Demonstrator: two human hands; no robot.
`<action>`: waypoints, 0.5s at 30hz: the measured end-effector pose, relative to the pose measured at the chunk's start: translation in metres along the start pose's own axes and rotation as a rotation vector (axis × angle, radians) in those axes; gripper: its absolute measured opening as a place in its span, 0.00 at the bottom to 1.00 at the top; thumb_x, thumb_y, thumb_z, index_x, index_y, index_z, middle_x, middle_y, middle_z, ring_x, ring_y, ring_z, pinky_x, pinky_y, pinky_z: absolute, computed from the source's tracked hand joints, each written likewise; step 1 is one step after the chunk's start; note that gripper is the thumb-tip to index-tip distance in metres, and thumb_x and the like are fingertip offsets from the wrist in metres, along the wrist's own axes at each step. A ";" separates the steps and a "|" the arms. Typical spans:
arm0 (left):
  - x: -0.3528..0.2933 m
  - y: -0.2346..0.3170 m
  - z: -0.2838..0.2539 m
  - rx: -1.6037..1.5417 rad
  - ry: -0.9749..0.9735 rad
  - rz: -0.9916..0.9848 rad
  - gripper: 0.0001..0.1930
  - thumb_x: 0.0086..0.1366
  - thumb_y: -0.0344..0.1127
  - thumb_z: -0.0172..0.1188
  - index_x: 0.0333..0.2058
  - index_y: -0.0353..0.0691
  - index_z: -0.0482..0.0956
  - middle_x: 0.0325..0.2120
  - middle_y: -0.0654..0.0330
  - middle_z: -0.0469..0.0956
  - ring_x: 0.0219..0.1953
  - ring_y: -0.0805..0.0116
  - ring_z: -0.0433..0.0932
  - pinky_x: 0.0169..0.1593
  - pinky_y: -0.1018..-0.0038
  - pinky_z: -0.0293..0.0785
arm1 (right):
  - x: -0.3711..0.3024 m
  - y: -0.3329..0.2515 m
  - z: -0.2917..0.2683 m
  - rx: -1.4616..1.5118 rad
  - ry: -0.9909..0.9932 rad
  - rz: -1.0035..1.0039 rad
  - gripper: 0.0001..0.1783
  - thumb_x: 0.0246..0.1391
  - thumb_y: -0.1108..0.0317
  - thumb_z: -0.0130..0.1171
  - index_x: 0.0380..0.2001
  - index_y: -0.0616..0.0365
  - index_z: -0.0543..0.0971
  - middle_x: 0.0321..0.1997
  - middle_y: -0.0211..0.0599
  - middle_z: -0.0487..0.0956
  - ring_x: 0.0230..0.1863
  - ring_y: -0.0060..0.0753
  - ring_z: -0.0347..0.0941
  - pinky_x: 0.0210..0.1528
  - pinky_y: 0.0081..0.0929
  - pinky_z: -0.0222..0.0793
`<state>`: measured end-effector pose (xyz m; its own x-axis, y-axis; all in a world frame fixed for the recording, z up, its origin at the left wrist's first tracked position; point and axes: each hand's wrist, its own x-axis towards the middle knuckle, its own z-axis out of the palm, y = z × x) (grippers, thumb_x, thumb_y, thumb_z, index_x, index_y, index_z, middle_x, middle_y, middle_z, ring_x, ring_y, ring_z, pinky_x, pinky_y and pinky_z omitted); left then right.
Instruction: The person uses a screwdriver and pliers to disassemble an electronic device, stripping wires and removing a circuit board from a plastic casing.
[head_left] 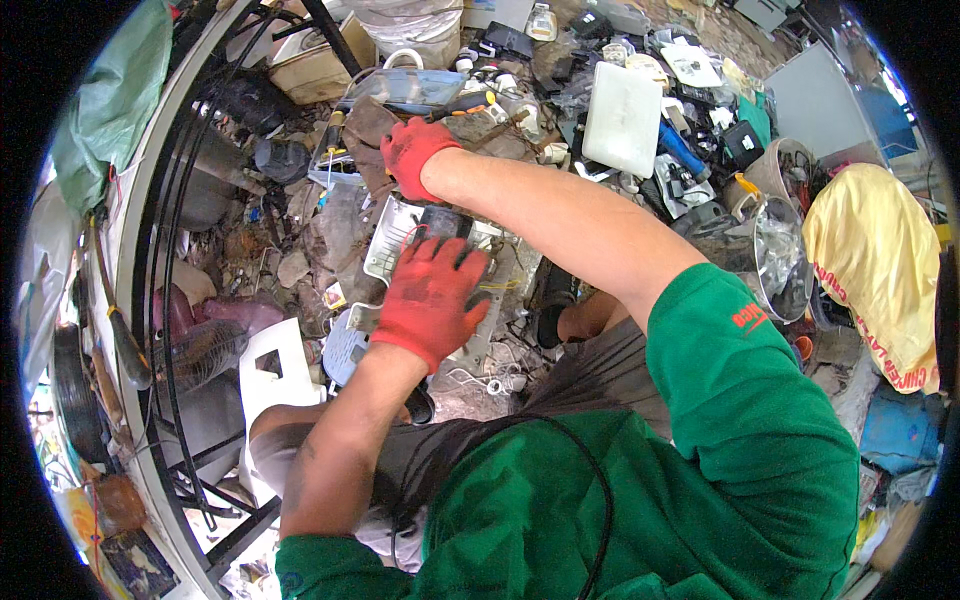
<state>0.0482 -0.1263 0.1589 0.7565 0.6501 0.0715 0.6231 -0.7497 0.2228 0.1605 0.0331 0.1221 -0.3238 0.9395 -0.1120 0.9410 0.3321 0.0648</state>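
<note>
My left hand (432, 303), in a red glove, lies with fingers spread over a white plastic casing (391, 240) with slots along its edge. A dark grey boxy part (445, 222) sits in the casing by its fingertips. Beyond it my right hand (415, 157), also red-gloved, is closed with fingers curled; what it grips, if anything, is hidden. A worn brown flat piece (370, 128) lies against its left side; I cannot tell whether the hand holds it. Below my left hand a light blue plastic piece (345, 348) shows.
A black metal frame (170, 300) rises along the left. Ahead are a blue-lidded box (405, 90), a screwdriver (335, 130) and a white bucket (415, 30). Electronic scrap surrounds a white panel (622, 120) at right. A yellow sack (875, 260) stands far right. A white sheet (275, 375) leans near my knee.
</note>
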 end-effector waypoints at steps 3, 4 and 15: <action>0.006 0.000 0.019 0.039 0.055 0.074 0.26 0.51 0.44 0.65 0.50 0.47 0.75 0.49 0.54 0.74 0.57 0.47 0.67 0.63 0.51 0.59 | 0.002 -0.003 -0.010 0.154 -0.091 0.056 0.36 0.43 0.55 0.63 0.56 0.59 0.71 0.55 0.50 0.72 0.57 0.48 0.69 0.52 0.43 0.71; 0.011 -0.001 0.025 0.008 -0.020 0.076 0.24 0.52 0.43 0.65 0.49 0.48 0.77 0.51 0.55 0.73 0.58 0.49 0.66 0.63 0.49 0.57 | 0.004 0.004 -0.013 0.214 -0.120 0.089 0.36 0.43 0.55 0.62 0.56 0.60 0.71 0.56 0.51 0.72 0.58 0.49 0.70 0.54 0.42 0.71; 0.054 -0.038 0.023 -0.607 -0.096 -0.305 0.21 0.60 0.37 0.61 0.50 0.32 0.76 0.43 0.46 0.81 0.46 0.54 0.80 0.51 0.67 0.74 | -0.135 0.101 0.029 1.644 0.089 0.025 0.16 0.56 0.58 0.57 0.41 0.59 0.77 0.36 0.37 0.79 0.34 0.29 0.78 0.32 0.29 0.74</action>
<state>0.0704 -0.0654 0.1320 0.5967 0.7860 -0.1615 0.6107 -0.3143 0.7268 0.3020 -0.0624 0.1154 -0.2574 0.9638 -0.0695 0.0159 -0.0677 -0.9976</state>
